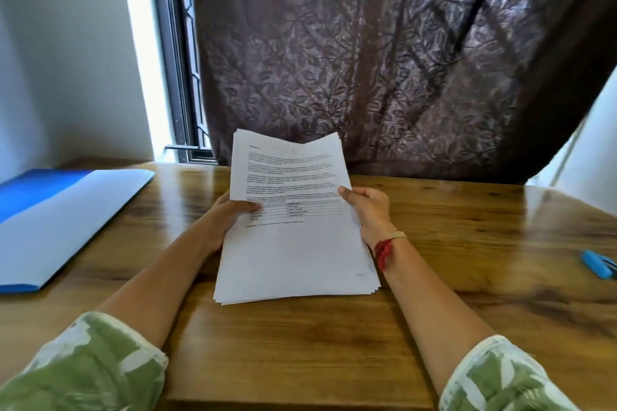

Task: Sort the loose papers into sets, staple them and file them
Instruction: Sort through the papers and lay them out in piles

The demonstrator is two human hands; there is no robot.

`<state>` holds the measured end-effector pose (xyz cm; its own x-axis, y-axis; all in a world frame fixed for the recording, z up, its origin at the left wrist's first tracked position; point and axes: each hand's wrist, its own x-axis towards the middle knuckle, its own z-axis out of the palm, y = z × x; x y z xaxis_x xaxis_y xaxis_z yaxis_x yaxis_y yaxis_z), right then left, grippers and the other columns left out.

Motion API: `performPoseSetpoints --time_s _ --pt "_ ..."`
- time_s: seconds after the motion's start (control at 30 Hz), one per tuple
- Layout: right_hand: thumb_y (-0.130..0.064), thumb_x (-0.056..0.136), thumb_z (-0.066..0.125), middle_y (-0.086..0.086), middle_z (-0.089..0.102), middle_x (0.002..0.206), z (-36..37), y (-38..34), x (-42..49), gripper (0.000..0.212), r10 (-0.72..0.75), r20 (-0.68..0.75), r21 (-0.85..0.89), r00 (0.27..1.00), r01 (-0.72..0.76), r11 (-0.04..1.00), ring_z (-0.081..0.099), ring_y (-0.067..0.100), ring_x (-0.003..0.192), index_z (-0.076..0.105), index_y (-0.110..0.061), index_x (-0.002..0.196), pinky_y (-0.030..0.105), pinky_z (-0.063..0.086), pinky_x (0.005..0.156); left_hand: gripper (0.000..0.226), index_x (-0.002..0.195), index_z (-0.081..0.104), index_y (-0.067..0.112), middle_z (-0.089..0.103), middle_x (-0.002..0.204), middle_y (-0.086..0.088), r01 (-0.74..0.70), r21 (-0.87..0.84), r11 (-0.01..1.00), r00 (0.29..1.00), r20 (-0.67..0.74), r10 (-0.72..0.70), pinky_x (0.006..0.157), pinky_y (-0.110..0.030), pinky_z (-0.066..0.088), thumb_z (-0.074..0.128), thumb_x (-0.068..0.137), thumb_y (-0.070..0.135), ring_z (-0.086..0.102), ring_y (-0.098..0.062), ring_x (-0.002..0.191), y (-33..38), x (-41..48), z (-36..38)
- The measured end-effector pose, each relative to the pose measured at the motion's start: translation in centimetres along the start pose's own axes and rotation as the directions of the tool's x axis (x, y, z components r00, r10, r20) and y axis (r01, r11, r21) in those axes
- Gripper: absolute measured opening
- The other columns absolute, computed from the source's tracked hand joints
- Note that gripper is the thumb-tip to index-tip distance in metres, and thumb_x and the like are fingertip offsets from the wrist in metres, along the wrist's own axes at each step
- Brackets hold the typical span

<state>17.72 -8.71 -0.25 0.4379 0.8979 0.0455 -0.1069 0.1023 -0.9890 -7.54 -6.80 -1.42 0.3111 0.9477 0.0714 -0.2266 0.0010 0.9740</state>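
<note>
Left grip (230, 214), right grip (369, 210) hold paper stack (293, 253) over table (467, 220).

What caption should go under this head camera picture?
Left hand and right hand hold a stack of papers over a wooden table, between a blue folder and a blue stapler.

Home room: wooden table (434, 243) against window (173, 77), patterned brown curtain (367, 60), plain white wall (66, 60)

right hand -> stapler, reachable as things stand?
Probably yes, once it lets go. The right hand grips the papers together with the left hand. The stapler lies on the table off to its right, with only bare wood between them.
</note>
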Motion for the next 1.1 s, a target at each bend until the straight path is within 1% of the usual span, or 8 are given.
performPoseSetpoints --time_s 0.17,0.37,0.5,0.6,0.8,0.9,1.03,1.1 --pt "-0.016 0.089 0.067 0.009 0.068 0.080 0.0 0.7 0.0 0.027 -0.020 0.034 -0.058 0.999 0.022 0.998 0.063 0.022 0.073 0.054 -0.011 0.066 0.035 0.054 0.073 0.042 0.123 0.059 0.014 0.070 0.112 -0.014 0.032 0.008 0.999 0.998 -0.054 -0.031 0.066 -0.039 0.059 0.069 0.082 0.013 0.071 -0.029 0.089 -0.1 0.1 -1.1" --pt "-0.020 0.097 0.054 0.008 0.068 0.091 -1.2 0.0 0.2 0.024 -0.085 0.160 -0.251 0.984 0.123 0.960 0.062 0.020 0.080 0.067 -0.002 0.088 0.029 0.050 0.071 0.029 0.118 0.060 0.019 0.071 0.107 -0.012 0.031 0.037 0.999 0.998 -0.056 -0.029 0.066 -0.042 0.060 0.060 0.091 0.010 0.071 -0.029 0.088 0.1 0.2 -1.8" --pt "-0.015 0.099 0.048 0.012 0.066 0.101 -2.6 0.2 1.4 0.021 -0.127 -0.031 -0.233 0.991 0.116 0.965 0.062 0.028 0.093 0.063 -0.012 0.083 0.034 0.051 0.077 0.026 0.114 0.061 0.017 0.070 0.104 -0.012 0.022 0.057 0.998 0.997 -0.080 -0.017 0.059 -0.037 0.060 0.059 0.091 0.005 0.072 -0.024 0.077 -0.1 0.2 -2.0" --pt "-0.007 0.096 0.043 0.011 0.066 0.109 -4.3 1.1 2.0 0.020 0.009 -0.195 -0.152 0.981 -0.039 0.988 0.062 0.028 0.098 0.062 -0.010 0.099 0.033 0.048 0.074 0.028 0.114 0.062 0.017 0.070 0.106 -0.012 0.003 0.053 0.999 0.997 -0.081 0.002 0.064 -0.037 0.061 0.060 0.089 0.004 0.071 -0.025 0.080 -0.2 0.5 -2.4" --pt "-0.005 0.095 0.031 0.011 0.060 0.120 -5.3 0.6 2.9 0.039 0.124 -0.385 0.171 0.914 -0.061 0.983 0.059 0.032 0.104 0.053 -0.009 0.126 0.037 0.049 0.083 0.049 0.120 0.060 0.009 0.069 0.111 -0.014 -0.008 0.030 1.000 0.999 -0.048 0.009 0.067 -0.036 0.060 0.072 0.073 0.005 0.072 -0.026 0.086 -0.1 1.5 -3.6" --pt "-0.008 0.099 0.032 0.022 0.056 0.129 -5.3 0.0 2.6 0.039 0.122 -0.370 0.015 0.921 -0.125 0.992 0.054 0.038 0.118 0.050 0.002 0.132 0.036 0.046 0.085 0.042 0.125 0.057 0.008 0.070 0.109 -0.013 -0.010 0.011 1.000 0.996 -0.088 0.011 0.064 -0.034 0.059 0.065 0.084 0.003 0.072 -0.025 0.084 -0.1 1.6 -4.0" --pt "-0.001 0.095 0.037 0.013 0.061 0.093 -4.6 0.0 1.8 0.023 -0.055 -0.256 -0.148 0.965 0.017 0.989 0.056 0.028 0.088 0.057 -0.003 0.106 0.024 0.039 0.059 0.036 0.119 0.058 0.010 0.075 0.093 -0.004 -0.023 0.009 1.000 0.993 -0.119 0.024 0.059 -0.030 0.058 0.064 0.085 0.001 0.073 -0.021 0.078 -0.1 1.7 -4.6" --pt "0.001 0.092 0.039 0.014 0.063 0.103 -4.2 0.3 1.6 0.025 -0.164 -0.175 -0.264 0.971 0.115 0.958 0.055 0.025 0.093 0.060 -0.003 0.104 0.025 0.040 0.069 0.042 0.115 0.061 0.011 0.074 0.098 -0.007 -0.023 0.012 1.000 0.993 -0.111 0.024 0.059 -0.031 0.058 0.070 0.075 0.006 0.073 -0.022 0.079 0.0 1.8 -5.0"
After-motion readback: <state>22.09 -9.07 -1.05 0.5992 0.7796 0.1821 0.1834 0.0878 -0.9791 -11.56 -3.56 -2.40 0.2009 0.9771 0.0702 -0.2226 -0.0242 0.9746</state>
